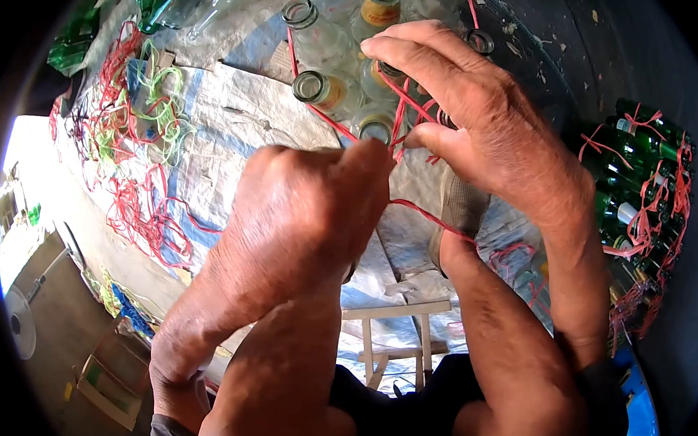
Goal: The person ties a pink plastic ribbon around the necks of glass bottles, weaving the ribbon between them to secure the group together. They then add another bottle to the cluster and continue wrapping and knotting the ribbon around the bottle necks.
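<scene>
A cluster of clear glass bottles (322,44), some with yellow labels, stands upright in front of me. Red plastic string (432,218) runs around and across the bottles, with strands meeting near the closest one. My left hand (306,212) is closed in a fist at the near side of the cluster, pinching the string where those strands meet. Over the bottles' right side reaches my right hand (481,106), fingers stretched and thumb apart, the thumb close to the string. Its fingertips are beside the bottle necks; whether they touch glass is hard to see.
Tangled red and green string (140,207) lies at left on worn sheeting (228,109). Green bottles (644,162) tied with red string stand at right. Below are my legs, a sandalled foot (464,204) and a wooden frame (395,309). A fan (20,323) is far left.
</scene>
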{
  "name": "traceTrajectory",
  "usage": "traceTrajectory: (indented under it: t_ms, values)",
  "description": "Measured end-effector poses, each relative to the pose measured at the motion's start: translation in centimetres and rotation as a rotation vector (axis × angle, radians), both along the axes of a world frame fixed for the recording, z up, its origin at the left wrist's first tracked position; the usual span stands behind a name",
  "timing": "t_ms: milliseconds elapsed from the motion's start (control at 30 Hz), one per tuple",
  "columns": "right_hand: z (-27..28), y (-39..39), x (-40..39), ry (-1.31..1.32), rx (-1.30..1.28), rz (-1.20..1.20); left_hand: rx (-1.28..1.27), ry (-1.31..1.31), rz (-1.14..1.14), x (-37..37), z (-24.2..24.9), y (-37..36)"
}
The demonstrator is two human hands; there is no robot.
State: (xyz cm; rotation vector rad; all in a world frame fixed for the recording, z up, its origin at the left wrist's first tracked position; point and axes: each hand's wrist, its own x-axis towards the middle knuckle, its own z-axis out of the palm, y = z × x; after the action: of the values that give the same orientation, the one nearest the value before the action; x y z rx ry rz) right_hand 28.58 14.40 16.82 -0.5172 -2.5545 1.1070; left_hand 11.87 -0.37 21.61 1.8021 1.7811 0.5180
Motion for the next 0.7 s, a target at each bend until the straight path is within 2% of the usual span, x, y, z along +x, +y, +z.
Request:
traceTrajectory:
  t_ms: [100,200,300,500,633,700]
  values:
    - [-0.1,-0.1,0.0,0.033,0.001,-0.020,-0.008,0.012,0.021,-0.6,0.1,1.2]
    - [0.1,-0.1,0.2,0.017,-0.034,-0.014,0.090,-0.014,0.047,-0.8,-0.7,1.7]
    - [-0.6,0.0,0.1,0.041,0.062,-0.021,0.094,-0.042,0.041,-1.2,-0.9,2.4]
    - [-1.1,-0.1,0.1,0.064,0.038,-0.038,0.166,-0.026,0.179,-1.4,-3.3,2.5]
    - [-1.2,0.2,0.2,0.077,0.044,-0.019,0.117,0.029,0.266,-1.3,-4.4,1.3]
    - [-1.1,0.0,0.2,0.083,0.011,-0.023,0.137,-0.032,0.317,-0.9,-4.7,0.9]
